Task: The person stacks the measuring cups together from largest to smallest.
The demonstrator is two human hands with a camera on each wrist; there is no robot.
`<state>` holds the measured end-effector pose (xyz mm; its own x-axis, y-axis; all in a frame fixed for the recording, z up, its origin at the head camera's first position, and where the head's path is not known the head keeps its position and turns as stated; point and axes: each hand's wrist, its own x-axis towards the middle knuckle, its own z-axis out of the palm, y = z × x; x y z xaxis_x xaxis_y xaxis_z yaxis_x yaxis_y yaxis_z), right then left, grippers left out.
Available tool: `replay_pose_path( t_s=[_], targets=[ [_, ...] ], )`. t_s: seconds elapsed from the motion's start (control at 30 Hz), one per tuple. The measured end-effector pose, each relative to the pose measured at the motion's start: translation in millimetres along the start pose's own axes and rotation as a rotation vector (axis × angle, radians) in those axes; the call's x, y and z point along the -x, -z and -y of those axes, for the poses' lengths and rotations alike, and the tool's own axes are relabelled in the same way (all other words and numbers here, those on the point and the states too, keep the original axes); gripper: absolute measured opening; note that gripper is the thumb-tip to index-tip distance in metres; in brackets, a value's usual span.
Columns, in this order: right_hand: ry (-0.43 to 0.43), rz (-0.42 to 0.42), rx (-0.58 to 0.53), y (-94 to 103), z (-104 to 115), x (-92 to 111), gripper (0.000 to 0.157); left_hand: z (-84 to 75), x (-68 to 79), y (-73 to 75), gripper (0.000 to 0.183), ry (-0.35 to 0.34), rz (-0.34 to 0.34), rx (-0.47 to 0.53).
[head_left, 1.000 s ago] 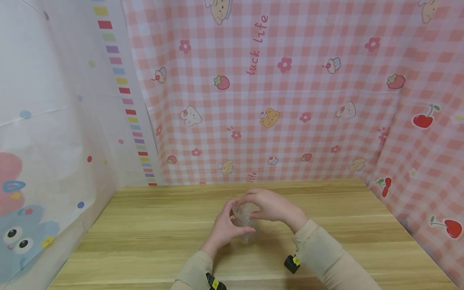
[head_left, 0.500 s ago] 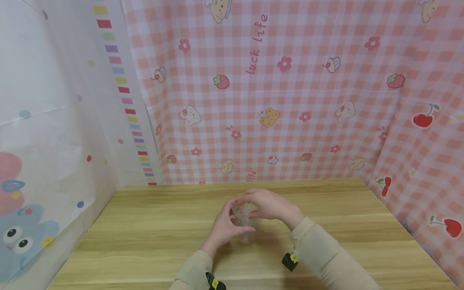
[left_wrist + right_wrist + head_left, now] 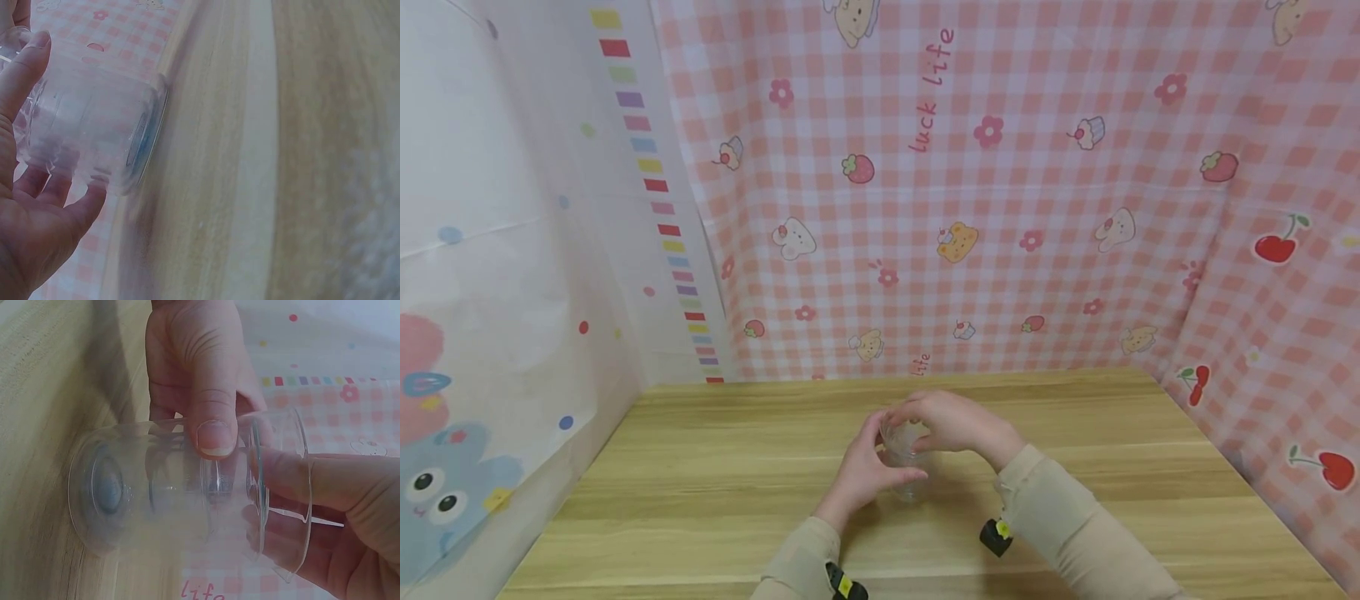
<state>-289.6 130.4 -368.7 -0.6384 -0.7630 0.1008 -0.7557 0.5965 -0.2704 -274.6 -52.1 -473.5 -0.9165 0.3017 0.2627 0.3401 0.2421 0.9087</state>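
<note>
A clear, see-through cup [image 3: 910, 492] stands upright on the wooden table. A second clear cup [image 3: 301, 434] sits nested in its mouth, its rim showing above the lower one in the right wrist view. My left hand [image 3: 861, 471] grips the lower cup around its side, with the thumb on the near wall and the fingers behind. From above, my right hand [image 3: 962, 423] holds the upper cup near its rim, between thumb and fingers. A bluish round base [image 3: 147, 140] shows at the lower cup's bottom in the left wrist view. The right fingertips are partly seen through the clear walls.
The wooden table [image 3: 700, 500] spreads out on both sides of the hands. Behind it hangs a pink checked cloth [image 3: 1000, 275], with a white printed cloth [image 3: 610, 275] on the left. Black wrist cameras [image 3: 996, 537] sit on the sleeves.
My right wrist and sleeve have shifted slightly left, while the right fingers stay at the upper cup. The left hand and the cups look the same.
</note>
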Motion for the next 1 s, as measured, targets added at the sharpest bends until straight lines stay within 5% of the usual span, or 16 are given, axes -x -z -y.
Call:
replay_pose_path(
  t_s=[1.0],
  targets=[
    [-0.008,0.08,0.019,1.3,-0.5,-5.9,0.033,0.5,-0.2,-1.1,0.087,-0.001,0.001,0.003]
  ],
)
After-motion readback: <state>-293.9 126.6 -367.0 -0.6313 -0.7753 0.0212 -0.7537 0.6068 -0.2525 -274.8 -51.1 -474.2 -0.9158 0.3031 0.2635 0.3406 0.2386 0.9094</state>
